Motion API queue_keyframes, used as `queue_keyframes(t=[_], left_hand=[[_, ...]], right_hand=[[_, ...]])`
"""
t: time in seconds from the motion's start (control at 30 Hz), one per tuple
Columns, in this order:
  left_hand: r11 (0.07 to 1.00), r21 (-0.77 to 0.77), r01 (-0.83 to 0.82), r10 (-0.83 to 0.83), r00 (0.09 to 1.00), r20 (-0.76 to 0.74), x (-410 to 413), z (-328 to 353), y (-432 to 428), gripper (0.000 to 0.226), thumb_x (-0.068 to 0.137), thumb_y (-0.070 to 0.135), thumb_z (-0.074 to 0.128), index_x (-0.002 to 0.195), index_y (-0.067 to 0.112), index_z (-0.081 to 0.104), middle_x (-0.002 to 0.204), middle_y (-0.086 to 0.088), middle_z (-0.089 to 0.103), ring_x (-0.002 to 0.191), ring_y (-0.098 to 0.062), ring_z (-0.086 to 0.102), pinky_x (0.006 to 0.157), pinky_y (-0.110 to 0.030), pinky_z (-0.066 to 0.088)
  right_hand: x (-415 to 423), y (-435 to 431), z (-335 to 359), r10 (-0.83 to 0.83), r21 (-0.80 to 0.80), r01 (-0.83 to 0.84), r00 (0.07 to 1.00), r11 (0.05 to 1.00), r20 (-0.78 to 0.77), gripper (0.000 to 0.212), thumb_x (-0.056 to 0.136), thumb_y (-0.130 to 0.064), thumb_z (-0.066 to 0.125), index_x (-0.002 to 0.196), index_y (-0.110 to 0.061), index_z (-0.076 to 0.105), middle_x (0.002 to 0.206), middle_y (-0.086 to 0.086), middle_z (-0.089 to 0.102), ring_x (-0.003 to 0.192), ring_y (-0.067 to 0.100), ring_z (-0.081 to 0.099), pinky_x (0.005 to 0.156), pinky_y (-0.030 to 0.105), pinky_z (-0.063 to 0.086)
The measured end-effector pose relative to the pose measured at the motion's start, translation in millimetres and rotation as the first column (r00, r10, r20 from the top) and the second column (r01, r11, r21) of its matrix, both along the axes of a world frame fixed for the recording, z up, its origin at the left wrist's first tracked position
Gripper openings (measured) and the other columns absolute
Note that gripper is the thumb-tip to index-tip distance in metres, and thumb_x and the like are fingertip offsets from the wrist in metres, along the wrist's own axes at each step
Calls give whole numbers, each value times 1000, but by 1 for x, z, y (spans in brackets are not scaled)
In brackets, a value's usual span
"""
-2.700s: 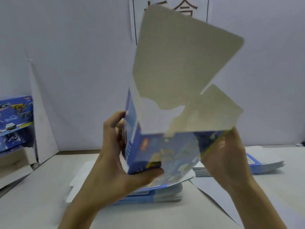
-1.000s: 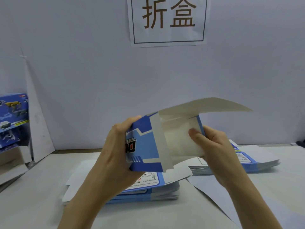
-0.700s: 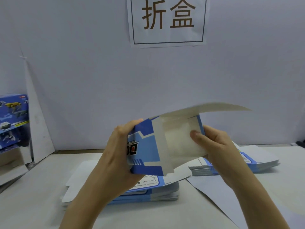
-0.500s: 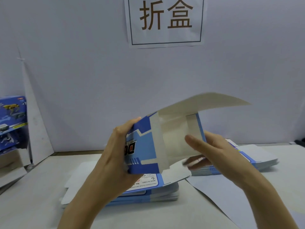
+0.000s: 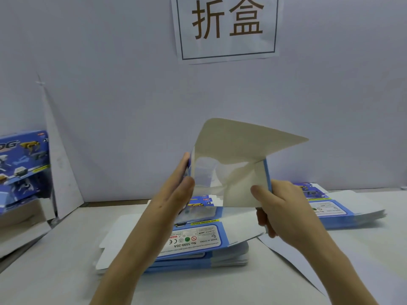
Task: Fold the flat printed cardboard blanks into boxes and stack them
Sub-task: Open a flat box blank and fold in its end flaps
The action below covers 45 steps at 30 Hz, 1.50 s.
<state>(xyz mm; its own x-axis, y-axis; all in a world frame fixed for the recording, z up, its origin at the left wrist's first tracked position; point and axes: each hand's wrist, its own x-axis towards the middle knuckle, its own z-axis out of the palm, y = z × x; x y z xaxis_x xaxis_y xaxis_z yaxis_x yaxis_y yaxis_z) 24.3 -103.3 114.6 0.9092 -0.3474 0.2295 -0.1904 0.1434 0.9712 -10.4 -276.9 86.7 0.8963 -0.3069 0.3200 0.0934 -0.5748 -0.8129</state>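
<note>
Part-folded box (image 5: 231,179), held above the blank stack (image 5: 198,238) on the surface (image 5: 66,260).
Left hand (image 5: 174,194): straight fingers and thumb pinch left wall. Right hand (image 5: 279,208): fingers clasp right wall. White top flap raised.

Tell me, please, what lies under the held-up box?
A stack of flat printed blanks lies on the table beneath the box; the left hand hides part of its top sheet.
</note>
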Motion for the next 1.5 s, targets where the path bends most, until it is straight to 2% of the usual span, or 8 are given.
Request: queue_keyframes(t=[0.17, 0.33, 0.47, 0.73, 0.93, 1.07, 1.4, 1.5], left_hand=[[1000, 11, 26, -27, 995, 93, -2, -11, 12, 43, 101, 5, 29, 142, 10, 42, 125, -21, 57, 109, -33, 53, 92, -40, 43], [983, 178, 41, -73, 981, 182, -10, -21, 26, 38, 83, 36, 55, 116, 56, 56, 106, 24, 68, 96, 5, 64, 72, -14, 52], [758, 330, -563, 418, 807, 417, 1, -37, 19, 26, 93, 13, 49, 68, 20, 51, 54, 9, 52, 47, -3, 49, 43, -7, 35], [496, 393, -774, 560, 631, 537, -8, -36, 2, 44, 99, 21, 37, 57, 15, 26, 52, 0, 35, 51, -15, 34, 49, -30, 22], [498, 350, -793, 564, 603, 564, -21, -29, 0, 46, 94, 19, 43, 53, 19, 24, 40, 4, 25, 41, -12, 29, 48, -14, 32], [381, 455, -805, 576, 592, 564, -16, -27, 3, 41, 100, 18, 30, 60, 18, 26, 54, 1, 34, 51, -11, 28, 51, -33, 18], [486, 285, -826, 601, 552, 578, -7, -31, 16, 41, 97, 12, 36, 57, 10, 29, 47, -3, 37, 49, -18, 36, 46, -30, 22], [752, 199, -628, 449, 710, 543, -11, -29, 18, 24, 94, 30, 51, 71, 23, 54, 57, 16, 60, 57, 0, 56, 52, -12, 40]], right_hand=[[-1, 3, 1, 8, -113, -7, 1000, 994, 10, 35, 91, -16, 46, 58, -4, 46, 54, 16, 60, 37, 12, 42, 52, 38, 44], [-2, 6, 0, -5, -247, 20, 998, 969, 63, 33, 92, -13, 45, 62, 1, 44, 62, 21, 56, 60, 38, 51, 59, 44, 44], [-7, 19, 0, -2, -452, 81, 985, 888, 173, 39, 94, -23, 42, 59, -25, 25, 46, 1, 37, 49, 18, 37, 49, 29, 30], [-3, 16, -2, -62, -467, 172, 968, 867, 242, 40, 95, -26, 39, 59, -24, 23, 46, -3, 31, 46, 15, 30, 46, 25, 21], [1, 12, -4, -41, -293, 93, 983, 952, 179, 31, 93, -29, 38, 70, -11, 47, 57, 10, 59, 53, 29, 59, 59, 43, 49], [1, 13, -4, -18, -381, 66, 992, 922, 127, 29, 95, -20, 36, 66, -19, 38, 63, 8, 62, 58, 27, 61, 66, 41, 49], [-5, 22, -2, 7, -409, 62, 986, 910, 165, 34, 98, -24, 35, 65, -29, 28, 63, 7, 60, 62, 28, 62, 65, 41, 49], [-3, 16, -2, -15, -328, 101, 967, 939, 256, 31, 95, -26, 41, 64, -23, 37, 57, 9, 60, 55, 32, 60, 59, 43, 49]])
